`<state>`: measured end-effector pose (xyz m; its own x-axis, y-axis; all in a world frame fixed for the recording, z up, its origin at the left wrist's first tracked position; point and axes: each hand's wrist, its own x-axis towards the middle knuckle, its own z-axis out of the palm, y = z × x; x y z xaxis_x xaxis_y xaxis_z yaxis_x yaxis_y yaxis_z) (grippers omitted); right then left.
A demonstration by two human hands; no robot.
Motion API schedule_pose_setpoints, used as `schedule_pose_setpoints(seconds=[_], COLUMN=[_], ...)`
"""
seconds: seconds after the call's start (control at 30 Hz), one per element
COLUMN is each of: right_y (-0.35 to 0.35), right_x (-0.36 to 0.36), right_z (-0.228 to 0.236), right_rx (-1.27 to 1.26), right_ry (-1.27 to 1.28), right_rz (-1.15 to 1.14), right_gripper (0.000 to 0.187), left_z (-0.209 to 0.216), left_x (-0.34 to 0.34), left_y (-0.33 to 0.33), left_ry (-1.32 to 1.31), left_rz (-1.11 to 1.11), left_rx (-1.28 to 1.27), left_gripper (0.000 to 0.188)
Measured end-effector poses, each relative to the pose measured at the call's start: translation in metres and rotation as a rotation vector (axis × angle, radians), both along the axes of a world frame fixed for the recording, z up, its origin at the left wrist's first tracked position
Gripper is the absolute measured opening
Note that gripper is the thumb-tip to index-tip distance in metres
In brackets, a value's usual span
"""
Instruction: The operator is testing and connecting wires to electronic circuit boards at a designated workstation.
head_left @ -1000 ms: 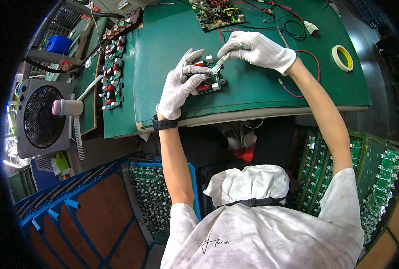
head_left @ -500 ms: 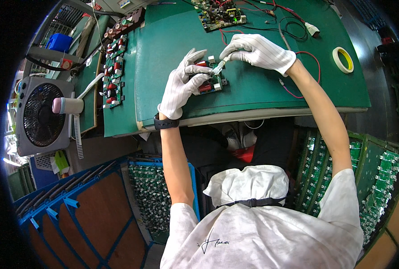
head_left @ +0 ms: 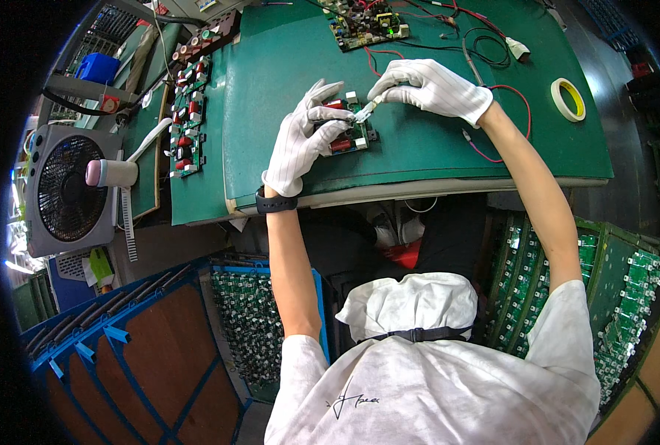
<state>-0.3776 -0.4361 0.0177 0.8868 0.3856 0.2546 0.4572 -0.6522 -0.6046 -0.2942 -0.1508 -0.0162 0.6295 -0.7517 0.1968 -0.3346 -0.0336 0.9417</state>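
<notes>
On the green mat lies a small circuit board with red and white parts on it. My left hand, in a white striped glove, is closed over the board's left side and covers part of it. The thumb and forefinger reach across its middle. Above the board's right edge my gloved right hand pinches one end of a small, pale, whitish-green piece. The other end of that piece comes down beside my left fingertips at the board. Its exact kind is too small to tell.
Several similar boards stand in a row at the left. A larger circuit board with red and black wires sits at the back. A tape roll lies at the right, a fan stands far left, and racks of boards flank me below.
My right hand has shifted slightly right and down, and the pale piece has moved a little with it. My left hand and the board are nearly still.
</notes>
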Motion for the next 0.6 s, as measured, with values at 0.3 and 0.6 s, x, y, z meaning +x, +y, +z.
schedule_pose_setpoints(seconds=[0.3, 0.6], right_y=[0.005, 0.005], right_x=[0.003, -0.001], right_z=[-0.002, 0.0], right_rx=[0.006, 0.019], right_ry=[-0.034, -0.103], right_rz=[0.002, -0.014], right_gripper=[0.028, 0.029], left_z=[-0.003, 0.008], left_x=[0.001, -0.029], left_y=[-0.002, -0.006], left_ry=[-0.048, -0.315], left_rz=[0.01, 0.213], left_rx=[0.003, 0.028], left_gripper=[0.026, 0.044])
